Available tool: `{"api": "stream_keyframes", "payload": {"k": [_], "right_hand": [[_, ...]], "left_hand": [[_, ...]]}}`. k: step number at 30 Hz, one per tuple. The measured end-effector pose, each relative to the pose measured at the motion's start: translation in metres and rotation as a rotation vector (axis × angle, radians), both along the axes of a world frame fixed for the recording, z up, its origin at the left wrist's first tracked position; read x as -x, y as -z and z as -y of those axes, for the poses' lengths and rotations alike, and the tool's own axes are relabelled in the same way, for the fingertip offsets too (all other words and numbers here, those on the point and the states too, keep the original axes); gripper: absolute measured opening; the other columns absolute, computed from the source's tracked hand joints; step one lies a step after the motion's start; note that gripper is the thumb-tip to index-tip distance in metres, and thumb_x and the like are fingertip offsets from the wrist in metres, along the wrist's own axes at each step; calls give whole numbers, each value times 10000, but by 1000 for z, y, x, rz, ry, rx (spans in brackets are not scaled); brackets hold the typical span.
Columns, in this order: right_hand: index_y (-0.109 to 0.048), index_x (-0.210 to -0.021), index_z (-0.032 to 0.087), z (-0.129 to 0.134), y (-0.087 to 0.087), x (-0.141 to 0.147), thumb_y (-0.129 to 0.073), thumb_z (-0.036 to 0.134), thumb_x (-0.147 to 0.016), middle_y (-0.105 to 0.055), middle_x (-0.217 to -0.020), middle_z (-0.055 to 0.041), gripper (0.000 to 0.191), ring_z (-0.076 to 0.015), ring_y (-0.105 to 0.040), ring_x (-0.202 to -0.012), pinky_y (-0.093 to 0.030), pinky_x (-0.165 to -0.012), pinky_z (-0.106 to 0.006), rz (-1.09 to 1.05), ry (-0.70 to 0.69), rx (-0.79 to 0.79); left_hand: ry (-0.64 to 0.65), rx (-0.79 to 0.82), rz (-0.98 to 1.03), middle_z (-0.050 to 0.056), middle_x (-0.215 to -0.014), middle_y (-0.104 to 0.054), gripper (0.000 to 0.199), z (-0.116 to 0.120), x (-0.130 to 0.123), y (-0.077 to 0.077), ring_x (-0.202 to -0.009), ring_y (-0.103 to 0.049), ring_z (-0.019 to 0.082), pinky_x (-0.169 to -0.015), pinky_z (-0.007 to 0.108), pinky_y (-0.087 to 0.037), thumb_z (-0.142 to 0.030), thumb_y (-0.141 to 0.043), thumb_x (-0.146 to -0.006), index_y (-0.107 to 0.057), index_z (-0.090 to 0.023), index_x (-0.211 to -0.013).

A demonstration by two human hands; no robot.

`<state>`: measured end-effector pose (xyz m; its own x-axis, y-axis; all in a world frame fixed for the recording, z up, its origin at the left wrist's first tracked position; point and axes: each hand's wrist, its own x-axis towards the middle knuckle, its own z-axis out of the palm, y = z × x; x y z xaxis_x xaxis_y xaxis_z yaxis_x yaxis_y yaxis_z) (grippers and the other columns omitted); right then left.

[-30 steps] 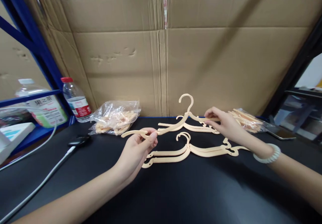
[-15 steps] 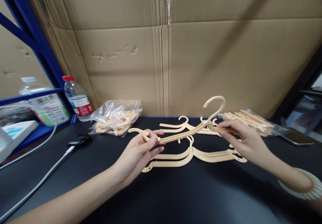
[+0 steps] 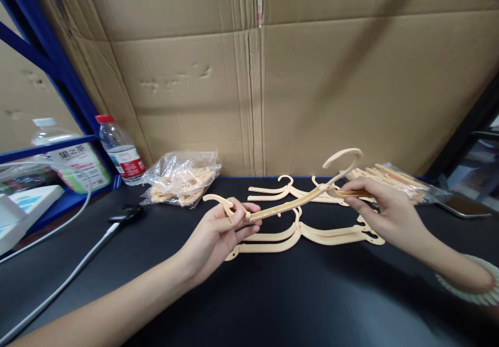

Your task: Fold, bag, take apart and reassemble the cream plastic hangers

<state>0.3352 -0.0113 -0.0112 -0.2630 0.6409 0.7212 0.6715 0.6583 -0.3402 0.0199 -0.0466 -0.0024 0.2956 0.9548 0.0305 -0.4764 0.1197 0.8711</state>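
A cream plastic folding hanger [image 3: 286, 204] is held up above the black table [image 3: 273, 295], its hook pointing up and to the right. My left hand [image 3: 224, 232] pinches the notched end of its left arm between thumb and fingers. My right hand [image 3: 384, 212] is closed on the other arm, close to the hook joint, and its fingers cover part of that arm. Below the held hanger, more cream hangers [image 3: 331, 234] lie on the table with their arms spread. Another row of hangers [image 3: 268, 194] lies farther back, partly hidden behind the held one.
At the back left sits a clear bag of hanger parts [image 3: 183, 178]; a similar bag [image 3: 405, 181] lies at the right beside a phone [image 3: 463, 205]. A red-capped bottle [image 3: 125, 155] stands by the blue rack. A white cable [image 3: 66, 274] crosses the left side. Cardboard [image 3: 187, 87] walls the back.
The hanger's hook has tilted and shifted to the right, with my right hand turning slightly. My left hand has kept its pinch and moved a little right. The view has shifted slightly.
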Motion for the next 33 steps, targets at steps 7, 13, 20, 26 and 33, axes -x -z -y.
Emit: {"api": "stream_keyframes", "payload": {"k": [7,13,20,26,33], "right_hand": [[-596,-938,250,-1,2,1,-514,293,-908,-657,-881,-46,98,-210,-625,-789,-522,-716,-357,10,6,-11],[-590,-935,245,-1,1,0,-511,274,-908,-658,-874,-48,89,-208,-625,-789,-515,-716,-350,34,3,-38],[-580,-965,250,1,3,2,-520,238,-904,-662,-894,-53,86,-204,-631,-805,-504,-711,-332,48,-4,-80],[-583,-974,237,3,2,3,-533,226,-902,-662,-901,-44,88,-205,-627,-827,-487,-726,-334,61,-17,-137],[-578,-975,227,3,2,2,-537,212,-906,-656,-905,-44,81,-203,-616,-837,-475,-742,-344,47,-19,-138]], "left_hand": [[1,24,-6,56,-917,-650,169,1,0,0,-786,-674,173,-781,266,-554,-168,-747,-754,-593,-125,-700],[-25,45,-4,58,-934,-647,145,1,-2,-1,-777,-674,171,-776,262,-558,-131,-723,-762,-596,-116,-692],[-24,48,-7,50,-841,-639,151,1,-3,2,-711,-645,133,-728,218,-544,-132,-716,-773,-601,-114,-678],[-32,47,2,53,-823,-644,162,4,-4,3,-690,-631,120,-728,198,-539,-126,-737,-752,-605,-105,-660],[-65,71,6,66,-834,-663,138,6,-6,-1,-706,-659,152,-738,224,-555,-82,-700,-747,-602,-105,-652]]}}
